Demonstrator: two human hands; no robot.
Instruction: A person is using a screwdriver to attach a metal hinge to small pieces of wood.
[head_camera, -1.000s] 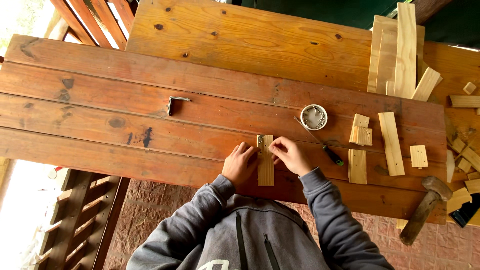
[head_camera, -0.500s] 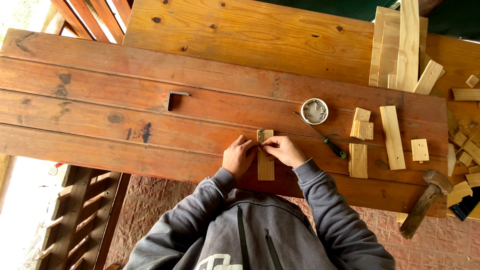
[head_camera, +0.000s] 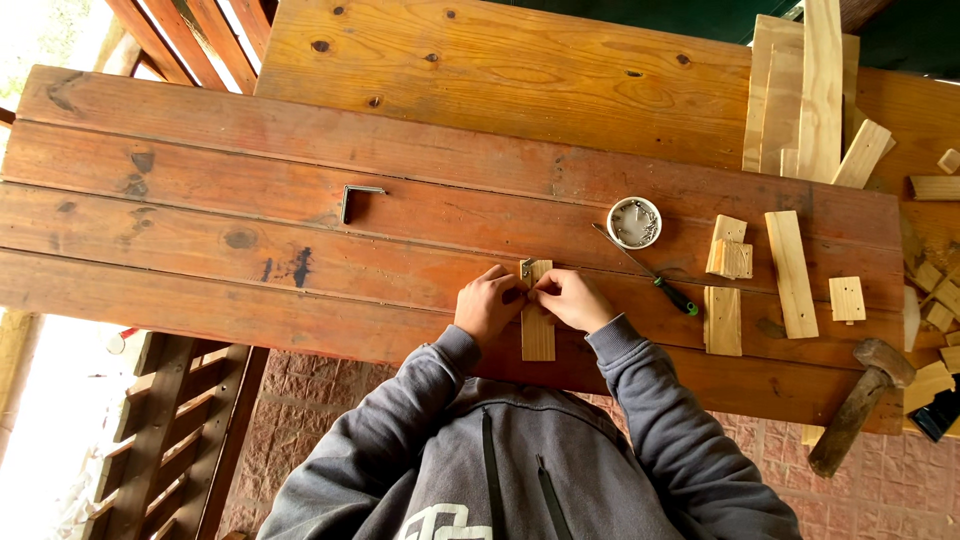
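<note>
Two hands on one small strip of wood at the table's near edge.

From the head camera, my left hand (head_camera: 487, 305) and right hand (head_camera: 570, 298) meet over the wood strip (head_camera: 538, 335), fingers curled and pinching a small metal bracket (head_camera: 526, 268) at its far end. The strip lies flat on the red-brown table (head_camera: 200, 250). To the right lie a screwdriver (head_camera: 650, 272), a little round tin (head_camera: 634, 221), more wood pieces (head_camera: 790, 272) and a hammer (head_camera: 858, 400). Another bracket (head_camera: 356, 197) sits well apart, to the left.

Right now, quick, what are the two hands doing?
Left hand: fingers curled, pinching the small bracket on the wood strip.
Right hand: curled, fingertips on the same strip.
</note>
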